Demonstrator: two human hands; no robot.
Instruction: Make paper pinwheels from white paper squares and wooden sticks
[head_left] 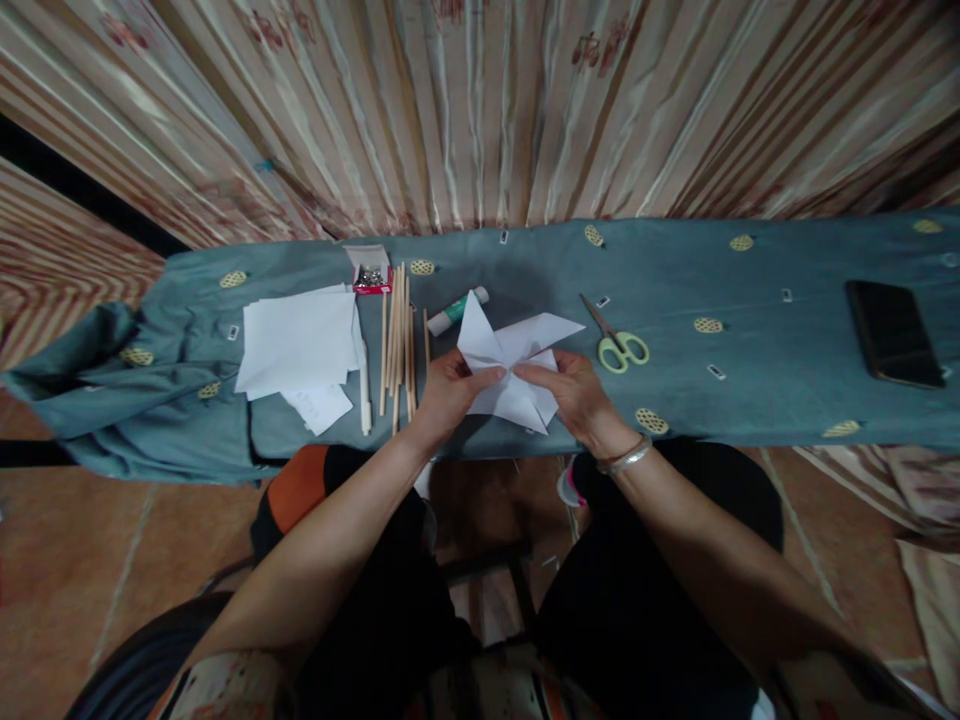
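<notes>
A white paper pinwheel [517, 343] is held up over the near edge of the table, its points folded in toward the centre. My left hand [448, 392] grips its left side, the thumb pressed near the middle. From the other side my right hand [577, 395] pinches it, thumb also close to the centre. Both thumb tips nearly meet there. Just behind the pinwheel lies a glue stick [457, 311] with a green label, partly covered by a paper point. Scissors [616, 340] with light green handles rest to the right of my right hand.
Left of my hands lie several thin wooden sticks [397, 345], a white pen [365, 388] and a stack of white paper [296, 340]. A small open box [371, 277] holds shiny metal pieces. A black phone [894, 333] lies far right on the green tablecloth [757, 370]. Curtains hang behind.
</notes>
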